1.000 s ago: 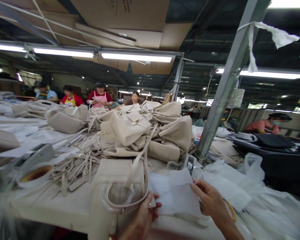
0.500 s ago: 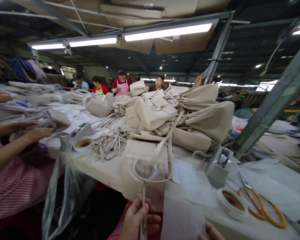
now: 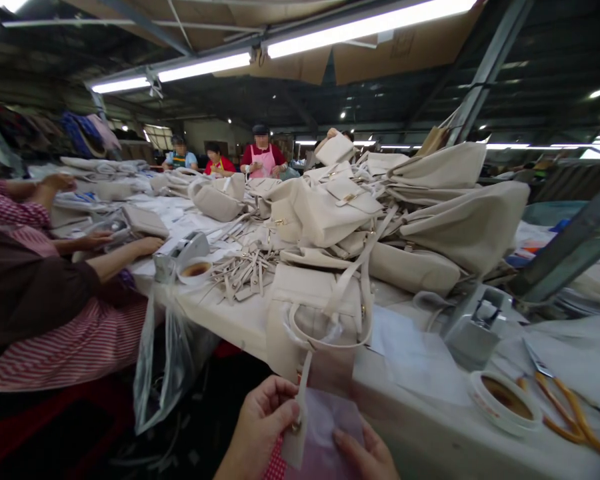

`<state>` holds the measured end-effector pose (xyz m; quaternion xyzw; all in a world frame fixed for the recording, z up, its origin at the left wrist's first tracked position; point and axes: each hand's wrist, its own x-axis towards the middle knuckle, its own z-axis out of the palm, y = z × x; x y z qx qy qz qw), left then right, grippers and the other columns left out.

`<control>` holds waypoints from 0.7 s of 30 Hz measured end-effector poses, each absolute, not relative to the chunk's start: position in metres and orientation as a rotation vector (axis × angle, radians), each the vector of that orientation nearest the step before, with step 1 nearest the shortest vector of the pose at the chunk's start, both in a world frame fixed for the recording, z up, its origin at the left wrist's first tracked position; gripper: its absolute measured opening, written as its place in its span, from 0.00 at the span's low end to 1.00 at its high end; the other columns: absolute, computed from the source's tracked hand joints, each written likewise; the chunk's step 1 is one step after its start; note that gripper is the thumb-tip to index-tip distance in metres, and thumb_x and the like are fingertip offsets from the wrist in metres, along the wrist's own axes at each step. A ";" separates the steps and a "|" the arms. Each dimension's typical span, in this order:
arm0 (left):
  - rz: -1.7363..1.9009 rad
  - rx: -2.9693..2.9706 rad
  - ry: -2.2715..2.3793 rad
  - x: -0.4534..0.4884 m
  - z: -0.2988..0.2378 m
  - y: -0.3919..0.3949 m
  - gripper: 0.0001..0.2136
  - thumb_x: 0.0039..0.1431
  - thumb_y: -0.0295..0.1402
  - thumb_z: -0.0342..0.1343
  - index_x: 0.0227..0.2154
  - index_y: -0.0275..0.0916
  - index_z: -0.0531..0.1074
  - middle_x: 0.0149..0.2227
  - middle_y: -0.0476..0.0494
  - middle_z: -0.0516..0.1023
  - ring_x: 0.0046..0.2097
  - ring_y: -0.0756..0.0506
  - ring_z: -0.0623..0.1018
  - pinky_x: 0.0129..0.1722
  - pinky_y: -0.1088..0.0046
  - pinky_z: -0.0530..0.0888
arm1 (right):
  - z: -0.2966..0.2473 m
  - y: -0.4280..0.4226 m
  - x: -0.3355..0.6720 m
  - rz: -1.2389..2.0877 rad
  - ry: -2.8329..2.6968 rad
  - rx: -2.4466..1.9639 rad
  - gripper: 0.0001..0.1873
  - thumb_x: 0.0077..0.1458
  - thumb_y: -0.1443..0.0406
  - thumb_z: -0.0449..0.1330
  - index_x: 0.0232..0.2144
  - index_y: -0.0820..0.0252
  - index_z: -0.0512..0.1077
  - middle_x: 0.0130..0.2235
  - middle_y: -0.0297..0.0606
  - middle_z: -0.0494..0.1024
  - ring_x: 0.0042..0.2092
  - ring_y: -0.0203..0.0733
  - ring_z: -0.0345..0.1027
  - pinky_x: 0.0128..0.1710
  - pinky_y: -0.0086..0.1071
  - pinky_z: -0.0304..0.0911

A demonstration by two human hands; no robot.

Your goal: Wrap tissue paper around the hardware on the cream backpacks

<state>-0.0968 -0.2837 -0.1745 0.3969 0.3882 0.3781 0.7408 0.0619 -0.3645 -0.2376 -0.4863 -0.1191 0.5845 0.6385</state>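
At the bottom centre my left hand [image 3: 260,420] pinches a narrow cream strap tab [image 3: 298,417] that hangs down from a cream handbag [image 3: 316,320] at the table's near edge. Beside it my right hand [image 3: 366,455] holds a thin sheet of translucent white paper [image 3: 325,427] against the tab; its fingers are closed on the sheet. The bag's looped handle [image 3: 330,337] rests on its front. Behind it rises a heap of cream handbags [image 3: 405,207].
A tape roll [image 3: 505,400] and yellow-handled scissors [image 3: 570,410] lie right on the white table [image 3: 220,320], near a metal tape dispenser [image 3: 475,327]. Loose straps [image 3: 245,270] and another tape roll [image 3: 195,270] lie mid-table. A person in a striped top [image 3: 55,313] works left; others work at the far end.
The view has swung left and down. My hands have dropped below the table edge, the left now pinching the strap tab, the right bringing the paper sheet against it.
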 end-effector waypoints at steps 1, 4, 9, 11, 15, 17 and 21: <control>0.820 0.872 0.836 -0.096 -0.176 -0.285 0.22 0.33 0.44 0.75 0.29 0.36 0.75 0.25 0.47 0.77 0.28 0.50 0.71 0.29 0.76 0.66 | -0.235 -0.361 0.057 1.333 -0.270 -1.068 0.26 0.31 0.54 0.78 0.35 0.58 0.81 0.31 0.40 0.85 0.33 0.51 0.79 0.37 0.39 0.72; 0.806 0.872 0.816 -0.094 -0.185 -0.288 0.21 0.32 0.41 0.76 0.28 0.37 0.74 0.24 0.48 0.77 0.28 0.50 0.72 0.29 0.75 0.67 | -0.229 -0.349 0.047 1.392 -0.241 -0.962 0.23 0.36 0.53 0.76 0.35 0.58 0.81 0.32 0.42 0.85 0.35 0.52 0.79 0.39 0.41 0.73; 0.877 0.856 0.862 -0.093 -0.196 -0.291 0.18 0.38 0.36 0.73 0.29 0.39 0.69 0.24 0.52 0.74 0.27 0.50 0.73 0.30 0.74 0.68 | -0.229 -0.339 0.048 1.417 -0.240 -1.008 0.27 0.35 0.51 0.76 0.35 0.61 0.82 0.31 0.43 0.85 0.38 0.54 0.80 0.42 0.43 0.73; 0.878 0.871 0.880 -0.092 -0.196 -0.291 0.19 0.39 0.35 0.72 0.29 0.40 0.67 0.22 0.53 0.74 0.25 0.50 0.73 0.29 0.74 0.68 | -0.229 -0.338 0.048 1.406 -0.225 -1.024 0.27 0.34 0.50 0.76 0.34 0.61 0.81 0.31 0.43 0.85 0.38 0.54 0.80 0.41 0.43 0.73; 0.895 0.905 0.875 -0.091 -0.197 -0.290 0.20 0.41 0.35 0.72 0.33 0.41 0.66 0.21 0.55 0.73 0.25 0.49 0.74 0.29 0.74 0.68 | -0.223 -0.335 0.039 1.312 -0.299 -1.061 0.28 0.31 0.52 0.78 0.34 0.61 0.80 0.30 0.42 0.85 0.31 0.48 0.78 0.36 0.39 0.73; 0.903 0.930 0.873 -0.090 -0.199 -0.290 0.21 0.41 0.36 0.72 0.34 0.41 0.66 0.21 0.55 0.72 0.24 0.49 0.75 0.27 0.75 0.68 | -0.217 -0.332 0.034 1.265 -0.335 -1.111 0.29 0.29 0.53 0.79 0.34 0.62 0.79 0.30 0.42 0.85 0.30 0.46 0.77 0.33 0.36 0.72; 0.880 0.951 0.892 -0.090 -0.206 -0.290 0.22 0.42 0.36 0.71 0.36 0.41 0.65 0.21 0.55 0.73 0.24 0.49 0.75 0.25 0.76 0.66 | -0.211 -0.327 0.028 1.217 -0.307 -1.138 0.31 0.28 0.54 0.79 0.35 0.62 0.78 0.29 0.40 0.84 0.30 0.45 0.77 0.31 0.34 0.72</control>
